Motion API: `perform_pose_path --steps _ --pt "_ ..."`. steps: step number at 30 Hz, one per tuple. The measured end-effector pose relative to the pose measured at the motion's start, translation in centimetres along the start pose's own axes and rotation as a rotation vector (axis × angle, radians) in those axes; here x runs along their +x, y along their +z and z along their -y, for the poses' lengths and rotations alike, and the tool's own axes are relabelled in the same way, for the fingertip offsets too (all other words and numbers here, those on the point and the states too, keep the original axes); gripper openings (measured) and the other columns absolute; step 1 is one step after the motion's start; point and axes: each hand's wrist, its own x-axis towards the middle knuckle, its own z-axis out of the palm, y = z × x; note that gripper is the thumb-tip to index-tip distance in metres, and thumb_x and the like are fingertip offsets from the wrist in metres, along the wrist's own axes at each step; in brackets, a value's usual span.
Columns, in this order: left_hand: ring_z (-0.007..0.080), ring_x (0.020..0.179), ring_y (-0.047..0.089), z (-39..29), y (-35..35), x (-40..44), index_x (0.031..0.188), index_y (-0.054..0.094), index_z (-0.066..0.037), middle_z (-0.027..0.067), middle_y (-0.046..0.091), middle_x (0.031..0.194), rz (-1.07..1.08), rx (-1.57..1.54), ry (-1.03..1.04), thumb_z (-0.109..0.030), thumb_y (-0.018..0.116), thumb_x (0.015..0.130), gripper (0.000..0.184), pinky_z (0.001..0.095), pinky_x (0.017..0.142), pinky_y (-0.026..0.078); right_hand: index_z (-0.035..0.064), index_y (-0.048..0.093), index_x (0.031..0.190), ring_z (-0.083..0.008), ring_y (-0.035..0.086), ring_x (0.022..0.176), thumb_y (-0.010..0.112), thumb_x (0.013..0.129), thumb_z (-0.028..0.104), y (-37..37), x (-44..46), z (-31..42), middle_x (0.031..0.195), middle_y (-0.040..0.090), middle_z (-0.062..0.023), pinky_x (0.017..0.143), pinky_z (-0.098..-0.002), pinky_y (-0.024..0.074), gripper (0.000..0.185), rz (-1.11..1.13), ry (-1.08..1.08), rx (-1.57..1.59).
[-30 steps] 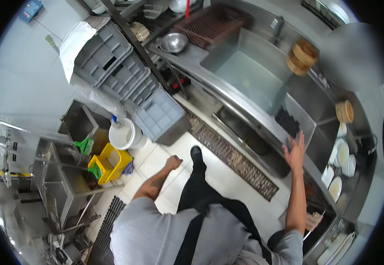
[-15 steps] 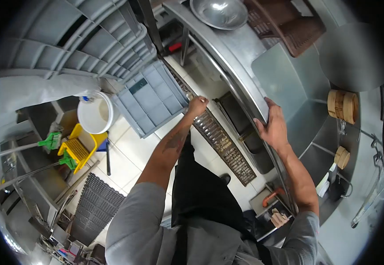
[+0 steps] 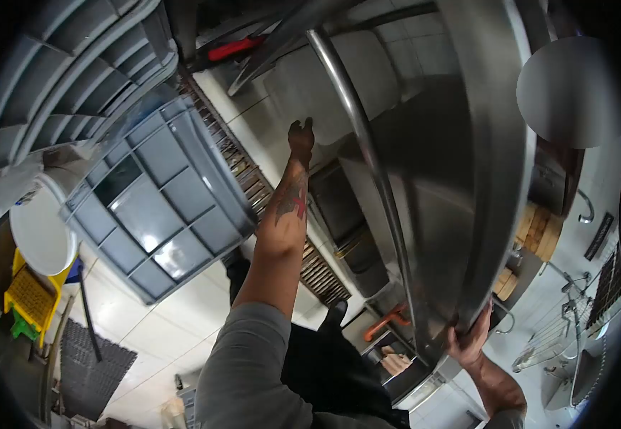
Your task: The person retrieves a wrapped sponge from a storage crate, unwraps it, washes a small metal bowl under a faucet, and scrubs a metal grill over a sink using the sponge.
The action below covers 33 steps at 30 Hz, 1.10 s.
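Note:
My left hand reaches under the steel sink counter, with its thumb and fingers apart and nothing in them. Just beyond it lies a pale, translucent, flat-topped container or sheet; whether the fingers touch it I cannot tell. Below the forearm's right side is a dark rectangular bin. Wrapped over the front edge of the steel sink counter is my right hand, which grips the rim. A steel tube rail runs under the counter between the two hands.
To the left stand a large grey plastic crate, a white bucket and a yellow mop wringer. A floor drain grate runs beneath my left arm. An orange pipe bends near my feet. Bamboo steamers sit beyond the sink.
I have bent lower toward the counter. My left hand has gone from beside the grey crate to under the counter. My right hand has slid along the counter edge toward my body.

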Motion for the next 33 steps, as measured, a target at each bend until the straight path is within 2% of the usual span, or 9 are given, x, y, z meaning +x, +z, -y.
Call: perform_pose_path --steps 2,5,9,12,19,22,27,30,33 --pt "0.0363 0.123 0.051 -3.3 1.4 -0.9 0.14 0.037 0.006 0.0247 0.046 0.14 -0.079 -0.115 -0.066 -0.036 0.068 0.088 0.074 0.0408 0.102 0.042 -0.0149 0.02 0.139 -0.0452 0.049 0.105 0.063 0.069 0.012 0.7 -2.0 -1.2 0.124 0.043 -0.0303 0.096 -0.0526 0.0377 0.086 -0.012 -0.037 -0.1" --pt "0.0345 0.115 0.057 -1.8 2.8 1.8 0.137 0.039 0.007 0.0281 0.055 0.127 -0.22 -0.083 0.017 -0.038 0.073 0.084 0.077 0.0405 0.097 0.045 -0.0138 0.015 0.143 -0.0443 0.042 0.126 0.06 0.083 0.009 1.6 -5.5 -4.2 0.139 0.034 -0.0325 0.105 -0.0461 0.0331 0.079 -0.082 -0.125 0.04" --pt "0.0363 0.113 0.057 -1.8 0.9 2.2 0.128 0.045 0.007 0.0271 0.056 0.124 -0.114 0.105 0.032 -0.042 0.073 0.083 0.072 0.0431 0.094 0.047 -0.0135 0.018 0.141 -0.0417 0.044 0.122 0.057 0.086 0.007 0.8 -5.0 -3.1 0.136 0.036 -0.0311 0.105 -0.0449 0.0322 0.071 0.06 -0.004 0.059" --pt "0.0368 0.11 0.058 -1.3 0.4 1.3 0.122 0.048 0.007 0.0267 0.058 0.119 -0.172 0.149 0.11 -0.042 0.072 0.085 0.066 0.0424 0.093 0.047 -0.008 0.038 0.128 -0.0392 0.057 0.092 0.06 0.078 0.01 1.8 -4.3 -2.8 0.111 0.052 -0.026 0.082 -0.0438 0.0446 0.057 -0.078 -0.058 -0.185" --pt "0.0421 0.111 0.055 0.6 -3.0 -1.0 0.125 0.045 0.006 0.0286 0.055 0.119 -0.301 -0.04 0.174 -0.032 0.069 0.088 0.058 0.0444 0.095 0.044 -0.0114 0.035 0.133 -0.0411 0.055 0.104 0.058 0.082 0.0 1.3 -3.6 -3.2 0.123 0.05 -0.028 0.096 -0.0451 0.0388 0.057 0.106 -0.133 -0.032" --pt "0.0428 0.114 0.048 -0.9 -4.2 -4.9 0.122 0.049 0.006 0.0249 0.053 0.116 -0.652 0.325 0.084 -0.028 0.069 0.086 0.053 0.0503 0.092 0.044 -0.0105 0.037 0.131 -0.0408 0.055 0.101 0.058 0.082 0.001 2.4 -4.6 -4.6 0.122 0.05 -0.0267 0.094 -0.0452 0.04 0.054 -0.185 -0.446 0.025" --pt "0.0434 0.118 0.044 0.0 -6.9 -5.6 0.119 0.052 0.005 0.026 0.052 0.118 -0.716 0.439 -0.064 -0.029 0.076 0.077 0.059 0.0521 0.097 0.041 -0.0088 0.042 0.126 -0.0322 0.058 0.095 0.059 0.084 0.008 1.6 -2.7 -2.0 0.111 0.056 -0.0195 0.089 -0.0389 0.0434 0.048 -0.017 -0.058 0.148" --pt "0.0472 0.115 0.049 2.6 -7.2 -6.1 0.117 0.052 0.006 0.0275 0.058 0.111 -0.799 0.539 0.357 -0.021 0.075 0.077 0.054 0.054 0.099 0.04 -0.0098 0.039 0.129 -0.0318 0.057 0.097 0.058 0.085 0.01 1.2 -2.9 -2.0 0.113 0.055 -0.0212 0.089 -0.0394 0.0438 0.052 0.104 -0.049 0.099" --pt "0.0434 0.11 0.053 0.7 -7.2 -8.0 0.121 0.05 0.006 0.0272 0.056 0.114 -0.828 0.626 0.37 -0.02 0.075 0.078 0.056 0.051 0.097 0.043 -0.0106 0.034 0.132 -0.0341 0.057 0.101 0.058 0.084 0.007 1.5 -4.4 -3.4 0.116 0.055 -0.0236 0.09 -0.0406 0.0435 0.057 0.148 -0.08 0.208"
